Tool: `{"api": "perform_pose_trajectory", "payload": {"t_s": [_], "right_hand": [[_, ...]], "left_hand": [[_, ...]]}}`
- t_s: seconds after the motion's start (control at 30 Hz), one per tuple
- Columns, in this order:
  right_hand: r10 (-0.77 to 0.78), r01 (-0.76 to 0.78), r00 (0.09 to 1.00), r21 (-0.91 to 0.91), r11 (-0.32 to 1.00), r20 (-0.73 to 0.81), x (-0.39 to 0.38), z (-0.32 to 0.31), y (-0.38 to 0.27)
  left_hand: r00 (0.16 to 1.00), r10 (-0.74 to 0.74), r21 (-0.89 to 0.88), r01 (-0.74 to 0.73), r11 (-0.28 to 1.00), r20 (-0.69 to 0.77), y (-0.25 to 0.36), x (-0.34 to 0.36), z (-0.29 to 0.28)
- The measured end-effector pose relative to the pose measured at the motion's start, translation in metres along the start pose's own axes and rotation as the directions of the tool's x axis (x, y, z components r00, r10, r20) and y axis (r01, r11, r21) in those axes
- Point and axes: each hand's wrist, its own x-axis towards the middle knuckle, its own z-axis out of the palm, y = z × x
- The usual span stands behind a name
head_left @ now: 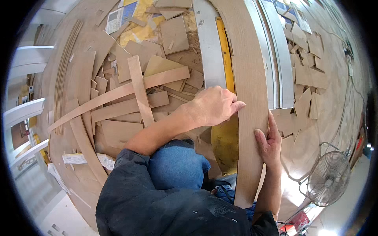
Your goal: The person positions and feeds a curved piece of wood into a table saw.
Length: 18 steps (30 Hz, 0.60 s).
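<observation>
We are crouching with a blue-clad knee [177, 165] up, gripping a long tan wooden board [249, 98] that runs from our lap far ahead. Our right hand [269, 143] is clasping its right edge with fingers curled, while our left hand [214, 106] is pressing half-closed on its left edge. Beyond, a yellow bar [224, 51], grey metal rails [277, 55] and scattered wood offcuts [130, 98] are lying on the floor.
</observation>
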Motion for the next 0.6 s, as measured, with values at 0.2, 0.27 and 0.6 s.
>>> {"api": "perform_pose_trajectory", "payload": {"t_s": [0.2,0.27,0.6], "right_hand": [[0.051,-0.051,0.999,-0.042,0.998,0.004,-0.005,-0.004,0.001],[0.037,-0.037,0.999,-0.070,0.997,-0.010,-0.006,-0.004,0.000],[0.046,-0.048,0.999,0.064,0.997,0.021,-0.010,0.000,-0.009]], "left_hand": [[1.000,0.027,0.046,-0.027,0.999,-0.003,0.004,-0.003,0.000],[0.999,0.042,0.059,-0.041,0.997,-0.016,0.006,-0.005,0.000],[0.999,0.030,0.099,-0.026,0.995,-0.037,0.006,-0.008,0.003]]}}
